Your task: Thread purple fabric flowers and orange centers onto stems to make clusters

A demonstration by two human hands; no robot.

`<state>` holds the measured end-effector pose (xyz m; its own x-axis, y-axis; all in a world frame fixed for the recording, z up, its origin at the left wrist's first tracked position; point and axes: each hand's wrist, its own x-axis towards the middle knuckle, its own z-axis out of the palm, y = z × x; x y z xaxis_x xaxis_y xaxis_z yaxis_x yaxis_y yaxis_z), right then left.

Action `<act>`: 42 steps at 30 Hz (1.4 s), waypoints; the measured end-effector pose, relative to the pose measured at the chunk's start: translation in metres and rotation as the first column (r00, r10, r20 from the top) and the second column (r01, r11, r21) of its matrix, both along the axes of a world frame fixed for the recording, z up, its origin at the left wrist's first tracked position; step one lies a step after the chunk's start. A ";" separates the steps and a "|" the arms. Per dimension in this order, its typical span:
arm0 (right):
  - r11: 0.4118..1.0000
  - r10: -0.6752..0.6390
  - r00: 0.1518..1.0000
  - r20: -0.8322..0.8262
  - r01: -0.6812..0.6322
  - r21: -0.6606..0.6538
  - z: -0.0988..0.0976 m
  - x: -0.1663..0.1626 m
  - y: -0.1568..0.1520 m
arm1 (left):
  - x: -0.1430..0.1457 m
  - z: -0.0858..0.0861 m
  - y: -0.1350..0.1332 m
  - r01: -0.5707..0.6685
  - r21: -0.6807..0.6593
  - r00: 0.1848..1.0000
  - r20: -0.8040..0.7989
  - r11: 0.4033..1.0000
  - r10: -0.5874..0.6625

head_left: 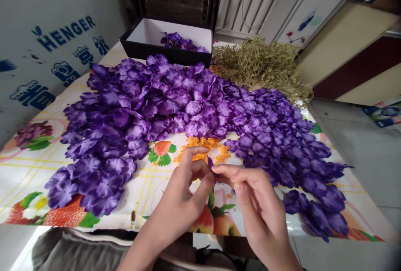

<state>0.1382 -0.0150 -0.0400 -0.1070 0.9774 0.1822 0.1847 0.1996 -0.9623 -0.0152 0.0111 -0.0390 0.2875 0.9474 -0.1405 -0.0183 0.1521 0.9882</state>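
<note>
Both my hands meet over the near middle of the table, pinching one small purple fabric flower between the fingertips. My left hand has its thumb and fingers closed on the flower from the left. From the right, my right hand pinches the same flower. Just behind the fingers lies a small heap of orange flower centres. A large pile of purple fabric flowers spreads in an arc across the table around my hands.
The table carries a fruit-printed plastic cloth. A black box with a white inside holding more purple flowers stands at the far edge. A heap of dry olive-green stems lies at the far right. Printed boards line the left.
</note>
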 end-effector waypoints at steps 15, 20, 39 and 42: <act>0.992 -0.031 0.944 -0.328 -0.010 -0.123 0.003 -0.005 0.000 | -0.006 0.004 0.003 -0.041 -0.110 0.988 0.144 0.993 0.057; 0.988 -0.025 0.908 -0.418 -0.042 -0.151 0.004 -0.007 0.001 | -0.007 0.002 0.003 -0.034 -0.107 0.978 0.200 0.994 0.055; 0.992 -0.042 0.835 -0.549 -0.030 -0.122 -0.004 -0.002 0.003 | -0.003 0.003 0.005 -0.020 -0.136 0.980 0.192 0.991 0.046; 0.992 -0.040 0.828 -0.559 -0.032 -0.119 -0.005 0.000 0.005 | -0.003 0.004 0.006 -0.012 -0.151 0.970 0.239 0.988 0.048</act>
<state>0.1384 -0.0099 -0.0450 -0.0182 0.9955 0.0932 -0.3922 0.0786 -0.9165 -0.0183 0.0171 -0.0348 0.3019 0.9301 -0.2093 -0.2601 0.2916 0.9205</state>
